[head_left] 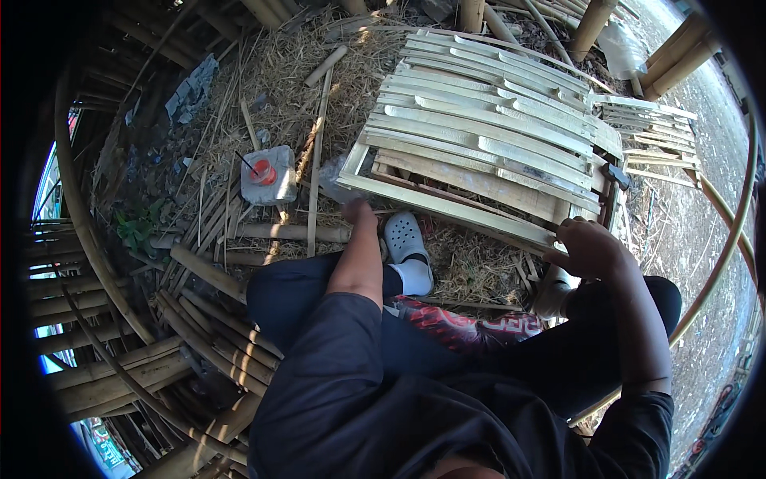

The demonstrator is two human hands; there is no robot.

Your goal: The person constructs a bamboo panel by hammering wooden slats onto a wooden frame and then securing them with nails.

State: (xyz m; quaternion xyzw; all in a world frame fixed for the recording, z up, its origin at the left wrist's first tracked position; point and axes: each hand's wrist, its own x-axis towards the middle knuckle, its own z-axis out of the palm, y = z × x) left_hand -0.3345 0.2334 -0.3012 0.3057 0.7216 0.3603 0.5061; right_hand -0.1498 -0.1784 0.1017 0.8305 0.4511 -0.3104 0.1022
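Observation:
A panel of pale split-bamboo slats (479, 112) lies in front of me, its slats laid across a frame. The long near rail, a bamboo slat (447, 209), runs along the panel's closest edge. At the right end of this slat, my right hand (590, 249) is closed, fingers curled over it and thumb on the near side. My left hand (359, 211) is beside the panel's left corner, close to my shoe; its fingers are foreshortened and hard to make out. A dark tool head, perhaps a hammer's (615, 176), rests at the panel's right edge.
A red cup (263, 172) with a straw stands on a pale block (278, 191) at left. Bamboo poles (211, 271) lie beside my left leg. More cut slats (654, 132) are stacked at right. Near my feet are a light clog (405, 238) and a red-and-black printed sack (447, 323).

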